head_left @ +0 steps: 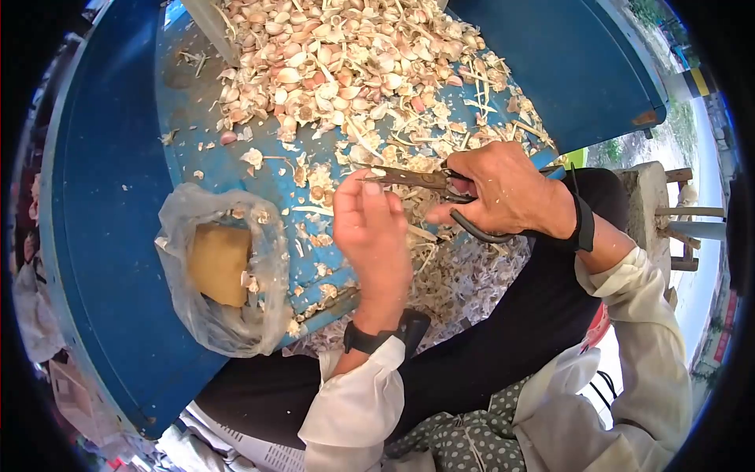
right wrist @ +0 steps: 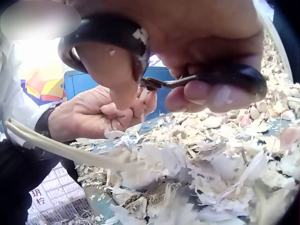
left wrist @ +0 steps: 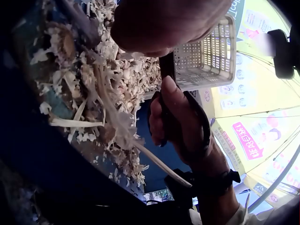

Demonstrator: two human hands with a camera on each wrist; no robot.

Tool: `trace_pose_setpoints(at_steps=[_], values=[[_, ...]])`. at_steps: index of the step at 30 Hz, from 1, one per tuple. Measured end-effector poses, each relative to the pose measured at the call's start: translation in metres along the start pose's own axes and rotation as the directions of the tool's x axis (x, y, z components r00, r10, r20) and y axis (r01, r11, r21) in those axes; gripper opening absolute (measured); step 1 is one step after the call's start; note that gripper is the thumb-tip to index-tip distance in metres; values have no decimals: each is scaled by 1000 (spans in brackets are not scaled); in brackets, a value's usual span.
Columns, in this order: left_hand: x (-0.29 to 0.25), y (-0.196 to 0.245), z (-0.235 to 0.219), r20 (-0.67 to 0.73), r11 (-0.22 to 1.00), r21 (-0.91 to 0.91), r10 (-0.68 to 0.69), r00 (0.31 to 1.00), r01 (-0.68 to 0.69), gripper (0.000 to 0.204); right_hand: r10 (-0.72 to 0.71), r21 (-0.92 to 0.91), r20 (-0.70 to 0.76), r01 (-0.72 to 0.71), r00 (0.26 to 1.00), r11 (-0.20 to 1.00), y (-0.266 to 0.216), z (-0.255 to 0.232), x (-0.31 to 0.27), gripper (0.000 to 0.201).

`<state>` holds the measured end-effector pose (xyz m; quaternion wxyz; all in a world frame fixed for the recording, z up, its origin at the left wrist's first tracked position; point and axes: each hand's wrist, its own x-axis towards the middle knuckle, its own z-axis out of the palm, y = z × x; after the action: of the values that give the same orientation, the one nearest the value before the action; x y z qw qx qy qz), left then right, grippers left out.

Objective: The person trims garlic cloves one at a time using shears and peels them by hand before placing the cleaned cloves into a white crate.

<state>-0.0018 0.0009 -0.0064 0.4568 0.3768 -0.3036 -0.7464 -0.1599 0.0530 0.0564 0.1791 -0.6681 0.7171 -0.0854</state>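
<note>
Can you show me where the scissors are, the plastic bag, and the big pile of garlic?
scissors (head_left: 409,178): head view, on the blades.
plastic bag (head_left: 267,236): head view, on its crinkled right side.
pile of garlic (head_left: 346,47): head view, middle of the heap.

The head view looks steeply down, the table (head_left: 110,197) stretching toward 12 o'clock. Both wrist views sit low and very close, facing each other across the garlic husks (right wrist: 187,164).

Outdoor market-style garlic-trimming stall: blue worktop (head_left: 110,197) heaped with garlic cloves (head_left: 338,55), parasols (left wrist: 262,117) overhead, roadside beyond.
</note>
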Motion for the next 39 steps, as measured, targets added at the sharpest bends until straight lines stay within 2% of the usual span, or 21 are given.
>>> trace_pose_setpoints(at_steps=[4,6,7,10,12,14,17,20,23,25,27,28,30,31,33,34,35,36,37,38,39], values=[[-1,-4,-3,34,999,-42,18,999,-17,20,-88,49,-69,91,994,995,11,10,0,57],[-1,-3,0,-10,992,-127,-7,1000,6,16,-74,315,121,33,990,949,17,10,4,56],[-2,-2,1,-8,992,-126,-9,1000,8,16,-91,525,187,-21,978,851,15,13,3,51],[-2,1,-2,108,988,-146,-43,993,58,15,-45,580,134,-41,990,814,11,16,14,48],[1,3,-11,140,957,-270,-74,987,109,13,99,489,-104,-36,990,872,11,7,42,36],[3,8,-20,118,937,-325,-97,988,130,14,110,383,-260,-2,959,924,12,8,76,32],[9,20,-35,274,846,-476,-117,954,240,16,-46,224,-377,139,925,965,5,28,116,26],[12,32,-32,212,845,-476,-159,964,244,11,-83,104,-325,122,942,987,0,48,130,20],[25,23,-47,272,851,-452,-153,950,267,19,-90,290,-312,185,946,939,7,46,131,17],[25,29,-40,312,849,-442,-156,937,289,21,-100,263,-219,157,971,952,9,38,123,14],[21,39,-30,194,963,-151,-191,962,221,23,-179,239,-126,205,976,949,8,28,111,14],[24,38,-30,194,963,-153,-191,962,222,23,-179,238,-125,204,976,950,7,25,105,14],[38,35,-31,149,988,94,-132,980,118,22,-80,405,-133,128,988,906,9,21,96,18],[49,33,-30,148,989,91,-133,980,120,22,-10,530,-150,89,989,843,15,22,94,21],[71,30,-27,129,871,490,-29,991,-38,22,27,484,-159,54,987,874,29,14,84,21],[76,30,-22,133,869,493,-28,991,-41,22,64,436,-175,19,982,900,33,7,79,20],[80,29,-16,259,580,773,81,962,-257,20,49,470,-85,-3,995,883,34,-3,72,21],[81,26,-11,413,172,887,125,902,-429,19,55,472,-90,-6,994,881,39,-6,66,21],[80,24,-6,424,61,902,60,904,-427,15,18,302,-142,26,990,953,45,-7,60,19],[78,22,-4,429,57,900,54,902,-432,15,-27,120,-184,49,983,992,49,-8,54,17],[74,23,-2,496,-70,868,49,867,-493,17,-8,82,-206,25,979,996,49,-10,48,16]])
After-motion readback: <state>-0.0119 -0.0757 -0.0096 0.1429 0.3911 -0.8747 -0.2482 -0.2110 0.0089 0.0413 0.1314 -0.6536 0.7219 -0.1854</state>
